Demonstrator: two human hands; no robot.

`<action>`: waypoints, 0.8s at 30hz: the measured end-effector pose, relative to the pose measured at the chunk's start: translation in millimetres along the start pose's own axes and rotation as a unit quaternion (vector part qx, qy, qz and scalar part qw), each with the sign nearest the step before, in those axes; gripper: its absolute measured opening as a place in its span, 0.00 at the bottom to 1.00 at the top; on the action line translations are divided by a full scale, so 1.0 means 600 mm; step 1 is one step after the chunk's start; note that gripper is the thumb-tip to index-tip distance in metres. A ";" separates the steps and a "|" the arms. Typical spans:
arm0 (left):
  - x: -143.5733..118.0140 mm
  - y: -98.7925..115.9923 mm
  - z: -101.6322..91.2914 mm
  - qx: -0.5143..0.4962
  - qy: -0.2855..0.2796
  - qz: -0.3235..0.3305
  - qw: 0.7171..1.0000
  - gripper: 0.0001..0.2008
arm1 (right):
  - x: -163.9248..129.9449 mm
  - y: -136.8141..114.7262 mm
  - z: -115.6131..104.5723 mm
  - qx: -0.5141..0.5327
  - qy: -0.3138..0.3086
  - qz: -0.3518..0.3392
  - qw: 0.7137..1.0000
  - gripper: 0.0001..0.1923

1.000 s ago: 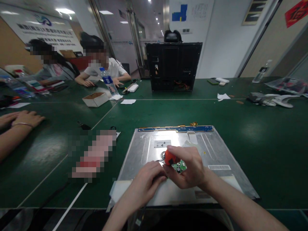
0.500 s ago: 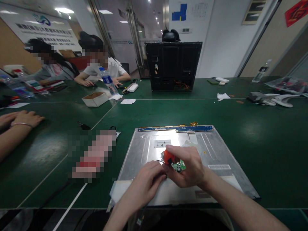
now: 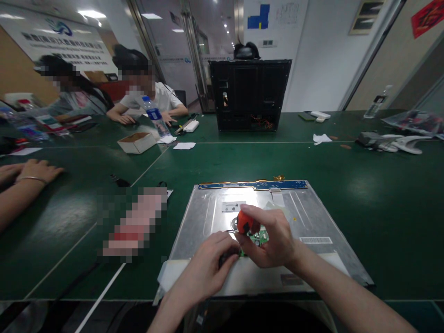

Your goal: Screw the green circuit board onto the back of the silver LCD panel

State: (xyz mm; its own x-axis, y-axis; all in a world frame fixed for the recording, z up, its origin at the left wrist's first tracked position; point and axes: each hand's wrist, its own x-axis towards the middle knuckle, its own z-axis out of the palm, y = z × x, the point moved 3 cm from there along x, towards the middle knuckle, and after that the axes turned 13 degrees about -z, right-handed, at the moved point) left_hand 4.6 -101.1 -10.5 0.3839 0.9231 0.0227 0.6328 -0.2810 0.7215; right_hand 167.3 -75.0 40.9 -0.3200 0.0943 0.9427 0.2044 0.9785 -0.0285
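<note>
A bare metal display panel lies flat on the green table in front of me, a blue circuit strip along its far edge. My right hand grips an orange-handled screwdriver upright over a small green circuit board on the panel. My left hand rests beside it with its fingers curled at the board's left edge; what they pinch is hidden.
A black computer case stands upright at the far middle. A white box, a water bottle and papers lie at the far left, where two people sit. Another person's hands rest at the left. White parts lie far right.
My right hand has lifted the screwdriver slightly and tilted it, showing more of the orange handle. My left hand has shifted a little lower. The panel has not moved.
</note>
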 end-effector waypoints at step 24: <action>0.001 0.003 -0.002 -0.011 0.015 0.009 1.000 0.07 | -0.005 0.004 0.007 0.011 -0.021 0.010 1.000 0.20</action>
State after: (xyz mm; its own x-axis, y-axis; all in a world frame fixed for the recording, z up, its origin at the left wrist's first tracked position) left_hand 5.2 -100.8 -8.2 0.3737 0.9259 0.0564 0.6117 -0.2916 0.7354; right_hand 164.8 -72.5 36.6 -0.3544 0.1215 0.9272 0.1912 0.9800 -0.0553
